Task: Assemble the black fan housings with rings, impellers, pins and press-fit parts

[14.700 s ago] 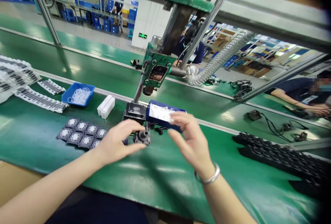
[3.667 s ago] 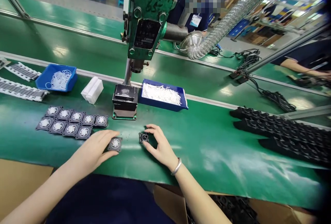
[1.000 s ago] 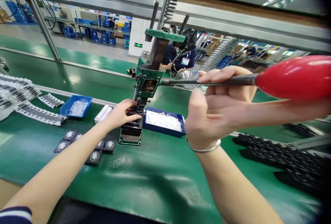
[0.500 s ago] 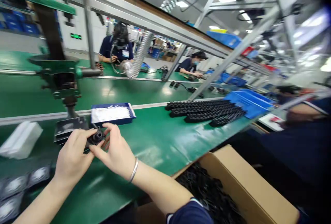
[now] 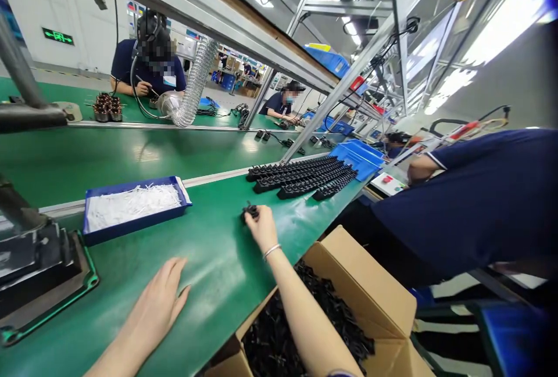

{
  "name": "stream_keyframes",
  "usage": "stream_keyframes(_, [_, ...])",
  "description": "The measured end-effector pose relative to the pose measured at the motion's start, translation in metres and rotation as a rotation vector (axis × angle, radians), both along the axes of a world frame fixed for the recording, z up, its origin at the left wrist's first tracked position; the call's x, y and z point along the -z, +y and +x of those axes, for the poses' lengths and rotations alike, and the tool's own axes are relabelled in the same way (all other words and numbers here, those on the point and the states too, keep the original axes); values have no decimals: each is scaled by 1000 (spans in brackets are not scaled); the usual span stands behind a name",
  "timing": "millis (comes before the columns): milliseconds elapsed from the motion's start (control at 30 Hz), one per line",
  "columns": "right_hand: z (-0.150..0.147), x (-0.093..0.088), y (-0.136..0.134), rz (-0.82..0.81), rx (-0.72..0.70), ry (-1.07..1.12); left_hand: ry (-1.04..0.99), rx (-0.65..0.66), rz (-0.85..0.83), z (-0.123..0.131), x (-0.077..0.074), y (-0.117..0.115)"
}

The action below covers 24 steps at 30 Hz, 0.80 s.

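Note:
My right hand (image 5: 263,227) grips a small black plastic part (image 5: 249,212) with fingertips and thumb, just above or on the green table (image 5: 213,249); whether the part touches the surface I cannot tell. Beyond it lie several long rows of black parts (image 5: 300,176), lined up side by side. My left hand (image 5: 159,293) is over the near part of the table, fingers stretched out and thumb apart, with nothing in it. Farther left stands the base of a hand press (image 5: 39,266) with a black block on it.
A blue tray of thin white pieces (image 5: 135,205) sits at the left. An open cardboard box (image 5: 366,284) full of black parts stands below the table edge. Blue bins (image 5: 357,159) adjoin the rows. A co-worker (image 5: 471,203) is close on the right; others sit across the line.
Both hands were together on a black part at the press. Now they are apart: the right has carried a black part rightward toward the rows, the left has let go. The view has turned right.

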State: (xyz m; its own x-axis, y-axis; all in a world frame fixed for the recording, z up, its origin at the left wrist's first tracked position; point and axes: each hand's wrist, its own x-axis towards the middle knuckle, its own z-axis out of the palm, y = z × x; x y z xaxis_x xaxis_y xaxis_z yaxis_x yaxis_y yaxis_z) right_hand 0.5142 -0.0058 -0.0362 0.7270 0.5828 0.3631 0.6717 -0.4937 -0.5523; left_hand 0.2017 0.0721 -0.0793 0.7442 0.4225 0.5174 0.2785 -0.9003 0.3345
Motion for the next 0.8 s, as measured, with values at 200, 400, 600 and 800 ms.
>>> stream_keyframes(200, [133,-16,4,-11,402,24,4,31,21,0,2,1])
stream_keyframes(400, [141,5,-9,6,648,3,29,37,7,-2,3,2])
stream_keyframes(600, [115,28,-115,-74,737,35,45,55,16,-1,-2,3])
stream_keyframes(800, [23,106,-229,-440,771,343,123,121,7,2,-13,10])
